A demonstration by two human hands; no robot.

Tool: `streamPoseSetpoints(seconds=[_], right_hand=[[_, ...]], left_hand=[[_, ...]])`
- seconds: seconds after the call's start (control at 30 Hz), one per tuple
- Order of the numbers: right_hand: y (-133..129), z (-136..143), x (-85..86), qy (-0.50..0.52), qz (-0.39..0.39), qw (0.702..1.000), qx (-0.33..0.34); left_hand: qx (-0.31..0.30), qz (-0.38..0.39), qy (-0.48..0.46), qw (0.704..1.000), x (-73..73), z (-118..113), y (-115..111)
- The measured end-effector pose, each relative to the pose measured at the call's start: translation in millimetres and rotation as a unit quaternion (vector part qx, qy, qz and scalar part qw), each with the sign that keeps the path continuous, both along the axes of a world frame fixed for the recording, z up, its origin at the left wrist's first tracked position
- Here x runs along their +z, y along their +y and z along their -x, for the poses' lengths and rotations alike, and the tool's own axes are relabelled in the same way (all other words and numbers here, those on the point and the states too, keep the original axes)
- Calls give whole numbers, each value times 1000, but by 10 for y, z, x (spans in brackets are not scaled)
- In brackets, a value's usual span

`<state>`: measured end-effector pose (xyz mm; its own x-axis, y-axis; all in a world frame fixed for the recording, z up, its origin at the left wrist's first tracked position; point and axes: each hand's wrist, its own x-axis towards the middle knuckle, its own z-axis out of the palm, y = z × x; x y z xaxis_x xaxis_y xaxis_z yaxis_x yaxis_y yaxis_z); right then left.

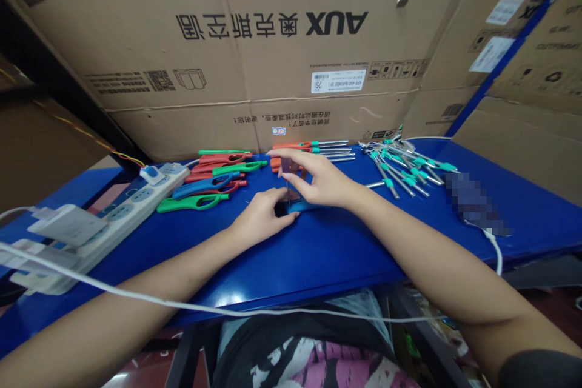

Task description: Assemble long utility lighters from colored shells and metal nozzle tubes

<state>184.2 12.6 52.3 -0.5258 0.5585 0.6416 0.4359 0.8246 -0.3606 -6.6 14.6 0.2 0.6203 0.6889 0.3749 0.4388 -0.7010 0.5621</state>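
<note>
Near the middle of the blue table, my right hand (313, 176) is closed around a small upright tool (286, 168) with a thin shaft pointing down. Below and left of it, my left hand (266, 216) rests on the table with fingers curled round a blue piece (302, 207), partly hidden by both hands. The tool's shaft meets that piece between my fingers. Left of my hands lie green, red and blue plastic handles (213, 182). Behind my right hand are orange handles with metal rods (331, 150). To the right, metal rods with teal collars (404, 167) lie in a loose pile.
A white power strip (136, 197) with plugged-in chargers (68, 224) sits on the left. One white cable (191, 306) crosses in front of my forearms. A blurred dark object (475, 200) with a cable lies right. Cardboard (273, 60) stands behind the blue table (318, 267).
</note>
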Motion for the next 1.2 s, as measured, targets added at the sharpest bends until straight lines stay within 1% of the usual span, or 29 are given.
streamPoseSetpoints(seconds=[0.17,0.23,0.3,0.37,0.43,0.5,0.6,0.67,0.73,0.8,0.87,0.93,1.0,1.07,1.13,1.2], right_hand=[[3,-10,12,-29,-44,996,-73],[-4,-5,18,-31,-57,994,-86],[-9,9,18,-12,-47,996,-69],[-5,23,13,17,-18,999,-33],[2,31,11,41,2,999,-13],[7,27,16,46,-7,999,-20],[1,14,31,22,-60,996,-61],[-6,16,29,0,-80,994,-73],[-6,30,15,2,-59,997,-53],[1,47,-1,29,-14,999,-15],[11,51,-7,49,15,999,0],[15,42,2,46,-1,999,-18],[12,29,15,26,-45,998,-47],[5,27,18,4,-75,996,-55],[3,40,6,11,-63,997,-31],[10,54,-11,41,-16,999,5]], left_hand=[[-7,-1,-9,1000,9,-7,-2],[-8,-4,-4,1000,13,-5,-2],[-6,-6,3,1000,14,0,1],[-3,-4,10,1000,16,2,2],[1,-1,13,1000,21,0,-2],[0,6,6,1000,32,-7,-10],[-11,14,-7,1000,45,-18,-19],[-14,13,-10,1000,43,-19,-19],[-7,7,-7,1000,34,-15,-13],[0,4,-2,1000,23,-9,-6],[-1,7,-3,1000,15,-7,-2],[-8,12,-8,1000,13,-9,-2],[-12,13,-10,1000,11,-12,-3],[-11,10,-10,1000,9,-13,-3],[-6,8,-8,1000,6,-11,-2],[-2,8,-4,1000,5,-8,-2]])
